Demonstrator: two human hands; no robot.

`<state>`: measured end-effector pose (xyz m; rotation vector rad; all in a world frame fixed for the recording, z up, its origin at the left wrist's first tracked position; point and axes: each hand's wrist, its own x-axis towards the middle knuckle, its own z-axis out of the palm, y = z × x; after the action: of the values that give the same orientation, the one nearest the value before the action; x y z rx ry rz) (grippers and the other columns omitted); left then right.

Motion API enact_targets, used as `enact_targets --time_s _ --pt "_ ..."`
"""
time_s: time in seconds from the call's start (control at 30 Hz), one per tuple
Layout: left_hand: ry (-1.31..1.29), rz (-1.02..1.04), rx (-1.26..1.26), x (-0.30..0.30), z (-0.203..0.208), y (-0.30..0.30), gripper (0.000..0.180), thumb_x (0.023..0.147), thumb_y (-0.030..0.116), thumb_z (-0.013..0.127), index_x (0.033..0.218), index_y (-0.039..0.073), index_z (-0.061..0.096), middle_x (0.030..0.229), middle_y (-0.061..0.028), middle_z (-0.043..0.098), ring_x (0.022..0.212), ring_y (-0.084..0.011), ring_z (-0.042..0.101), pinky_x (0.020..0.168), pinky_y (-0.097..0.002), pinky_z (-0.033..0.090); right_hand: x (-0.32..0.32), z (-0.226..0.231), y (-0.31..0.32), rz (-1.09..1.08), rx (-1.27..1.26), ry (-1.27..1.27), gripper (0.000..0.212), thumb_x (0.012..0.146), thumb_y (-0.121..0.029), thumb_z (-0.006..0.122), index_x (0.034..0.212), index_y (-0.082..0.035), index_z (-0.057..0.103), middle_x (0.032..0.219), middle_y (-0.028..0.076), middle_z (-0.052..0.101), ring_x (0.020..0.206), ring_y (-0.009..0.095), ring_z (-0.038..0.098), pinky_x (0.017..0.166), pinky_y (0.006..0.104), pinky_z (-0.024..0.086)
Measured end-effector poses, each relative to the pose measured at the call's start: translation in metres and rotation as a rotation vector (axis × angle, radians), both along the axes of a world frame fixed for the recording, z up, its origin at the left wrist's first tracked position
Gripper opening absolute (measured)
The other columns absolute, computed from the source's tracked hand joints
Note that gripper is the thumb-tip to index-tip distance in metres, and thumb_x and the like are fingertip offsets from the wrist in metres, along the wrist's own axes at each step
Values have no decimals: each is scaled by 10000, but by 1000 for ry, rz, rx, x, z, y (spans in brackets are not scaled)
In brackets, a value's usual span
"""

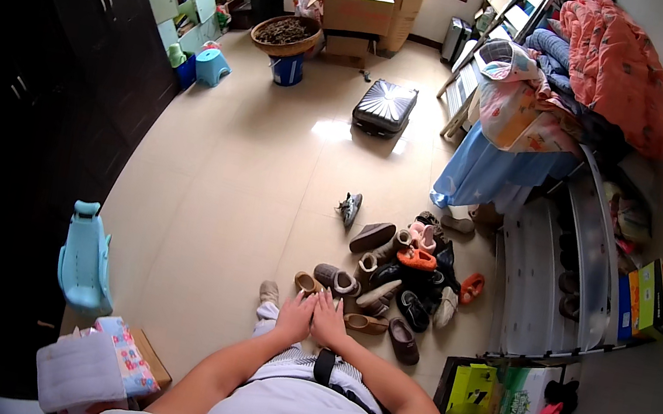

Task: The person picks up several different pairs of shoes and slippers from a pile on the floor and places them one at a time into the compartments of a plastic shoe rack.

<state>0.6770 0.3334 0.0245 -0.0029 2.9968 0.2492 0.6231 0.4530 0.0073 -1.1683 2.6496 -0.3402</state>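
Both hands are stretched out in front of me, close together with their inner edges meeting. My left hand has its fingers extended and holds nothing. Beside it, my right hand is likewise flat with straight fingers and nothing in it. Just beyond the fingertips lies a tan slipper, partly covered by them; whether they touch it I cannot tell. A brown fleece-lined shoe sits right behind. To the right spreads a heap of shoes, with orange slippers, a black shoe and a brown clog.
A grey sneaker lies apart on the tiled floor. Farther off are a silver-black suitcase and a basket on a blue bucket. On the right stands a white shoe rack; on the left, a light-blue plastic seat and dark wardrobes.
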Motion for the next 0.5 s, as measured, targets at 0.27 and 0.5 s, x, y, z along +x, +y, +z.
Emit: enact_targets --time_s 0.27,0.5 --pt "-260 -95 -60 -55 -18 -96 675 747 217 601 1371 122 361 1403 -73 403 1289 -304 370 994 -441 327 -41 3 -77 -194 -45 -44 692 773 -162 494 1381 59 248 1467 213 220 1383 333 165 1066 573 169" --pt "-117 -91 45 -103 -25 -167 635 788 212 546 1387 153 345 1434 -39 358 1356 -291 259 1049 -600 190 -64 -2 -141 -386 6 15 691 767 -155 486 1380 60 251 1457 206 246 1367 307 223 1067 549 193"
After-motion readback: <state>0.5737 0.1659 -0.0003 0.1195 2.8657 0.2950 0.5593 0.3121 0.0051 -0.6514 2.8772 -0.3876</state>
